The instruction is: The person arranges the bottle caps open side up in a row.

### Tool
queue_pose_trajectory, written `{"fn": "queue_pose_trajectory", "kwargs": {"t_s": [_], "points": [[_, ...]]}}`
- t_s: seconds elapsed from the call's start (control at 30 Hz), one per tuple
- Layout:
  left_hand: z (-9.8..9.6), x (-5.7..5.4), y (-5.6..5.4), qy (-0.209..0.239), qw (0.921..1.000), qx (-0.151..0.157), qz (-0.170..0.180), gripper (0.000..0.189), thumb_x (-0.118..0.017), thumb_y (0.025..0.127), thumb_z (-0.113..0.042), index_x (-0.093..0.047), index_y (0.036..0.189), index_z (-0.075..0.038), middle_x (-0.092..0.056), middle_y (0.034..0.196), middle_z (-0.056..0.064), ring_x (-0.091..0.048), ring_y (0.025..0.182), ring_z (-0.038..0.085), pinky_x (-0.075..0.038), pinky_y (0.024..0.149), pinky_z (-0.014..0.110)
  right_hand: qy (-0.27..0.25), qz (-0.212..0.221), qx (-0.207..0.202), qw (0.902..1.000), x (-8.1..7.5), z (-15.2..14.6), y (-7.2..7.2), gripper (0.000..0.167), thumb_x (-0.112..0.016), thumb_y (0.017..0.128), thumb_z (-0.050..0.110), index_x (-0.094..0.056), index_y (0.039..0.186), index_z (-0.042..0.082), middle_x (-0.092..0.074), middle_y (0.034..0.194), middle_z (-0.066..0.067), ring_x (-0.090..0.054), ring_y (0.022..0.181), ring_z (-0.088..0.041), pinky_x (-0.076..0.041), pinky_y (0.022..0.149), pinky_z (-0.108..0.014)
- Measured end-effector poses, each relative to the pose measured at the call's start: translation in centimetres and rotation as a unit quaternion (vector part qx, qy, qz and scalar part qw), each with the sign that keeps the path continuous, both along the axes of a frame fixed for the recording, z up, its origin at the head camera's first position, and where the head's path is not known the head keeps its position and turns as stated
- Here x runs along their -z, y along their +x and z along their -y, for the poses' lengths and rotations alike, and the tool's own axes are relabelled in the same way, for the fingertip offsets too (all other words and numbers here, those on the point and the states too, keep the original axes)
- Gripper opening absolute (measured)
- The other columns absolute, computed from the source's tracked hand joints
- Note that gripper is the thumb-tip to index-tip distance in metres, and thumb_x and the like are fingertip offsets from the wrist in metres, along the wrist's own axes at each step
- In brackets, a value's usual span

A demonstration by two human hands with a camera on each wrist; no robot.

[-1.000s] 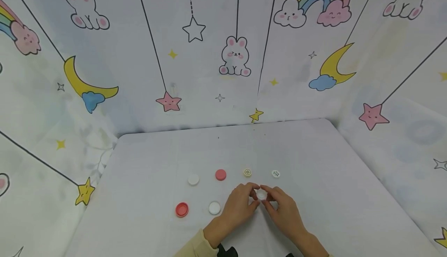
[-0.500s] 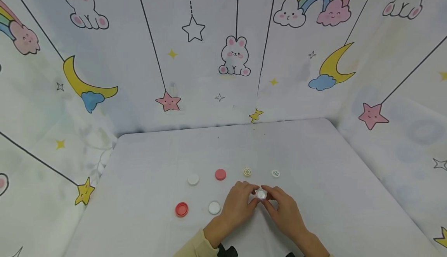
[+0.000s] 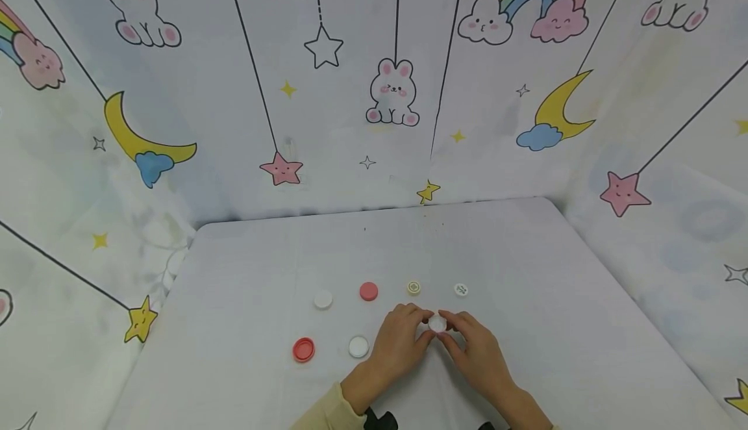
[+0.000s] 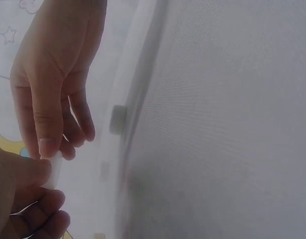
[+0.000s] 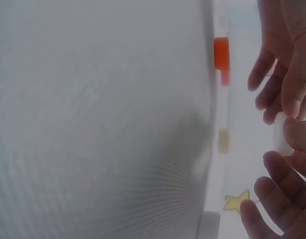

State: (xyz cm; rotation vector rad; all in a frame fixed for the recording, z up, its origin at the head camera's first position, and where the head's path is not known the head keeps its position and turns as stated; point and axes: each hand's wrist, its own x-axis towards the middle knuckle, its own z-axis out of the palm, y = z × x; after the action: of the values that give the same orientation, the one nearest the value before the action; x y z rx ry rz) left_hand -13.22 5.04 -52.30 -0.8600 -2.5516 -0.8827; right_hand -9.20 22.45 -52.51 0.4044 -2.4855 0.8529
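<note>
Both hands pinch a small round white bottle cap point(image 3: 437, 324) between thumbs and fingertips. My left hand point(image 3: 399, 342) has it from the left, my right hand point(image 3: 476, 352) from the right. The wrist views show the cap point(image 4: 55, 170) raised above the table surface. In the left wrist view the right hand point(image 4: 58, 64) comes from above and the left hand point(image 4: 13, 191) from the lower left. The right wrist view shows the cap point(image 5: 280, 134) edge-on, partly covered by a thumb.
Beyond the hands lie a white cap point(image 3: 323, 300), a red cap point(image 3: 369, 291), a small yellow patterned cap point(image 3: 413, 288) and a small white cap with dark marks point(image 3: 461, 290). Left of the hands are a red cap point(image 3: 304, 350) and a white cap point(image 3: 359, 347). Printed cloth surrounds the white table point(image 3: 251, 267).
The held cap's visible face has shifted slightly between the fingertips, as if tilted or turned. Both hands stay almost in place, and the caps on the table have not moved.
</note>
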Motion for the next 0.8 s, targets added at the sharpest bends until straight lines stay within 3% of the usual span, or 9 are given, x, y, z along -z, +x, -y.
{"fn": "queue_pose_trajectory", "kwargs": {"t_s": [0.47,0.8], "points": [[-0.02,0.09,0.09,0.01,0.9999,0.001,-0.011,0.031,-0.081,0.079,-0.018,-0.073,0.108,-0.014,-0.066,0.091,-0.007,-0.058,0.081,0.01,-0.043,0.067,0.02,0.005,0.017,0.01,0.9998,0.19,-0.17,-0.02,0.042,-0.085,0.074,0.008,-0.07,0.113,0.009,-0.065,0.09,0.009,-0.06,0.078,-0.003,-0.051,0.065,-0.025],[0.02,-0.03,0.08,-0.015,0.9996,-0.001,-0.025,0.028,-0.083,0.077,-0.022,-0.073,0.103,-0.017,-0.066,0.091,-0.006,-0.058,0.079,0.009,-0.043,0.067,0.021,0.009,0.022,0.012,0.9997,-0.21,-0.07,0.26,0.041,-0.085,0.072,0.004,-0.071,0.11,0.008,-0.065,0.089,0.009,-0.058,0.072,-0.006,-0.048,0.062,-0.023]]}}
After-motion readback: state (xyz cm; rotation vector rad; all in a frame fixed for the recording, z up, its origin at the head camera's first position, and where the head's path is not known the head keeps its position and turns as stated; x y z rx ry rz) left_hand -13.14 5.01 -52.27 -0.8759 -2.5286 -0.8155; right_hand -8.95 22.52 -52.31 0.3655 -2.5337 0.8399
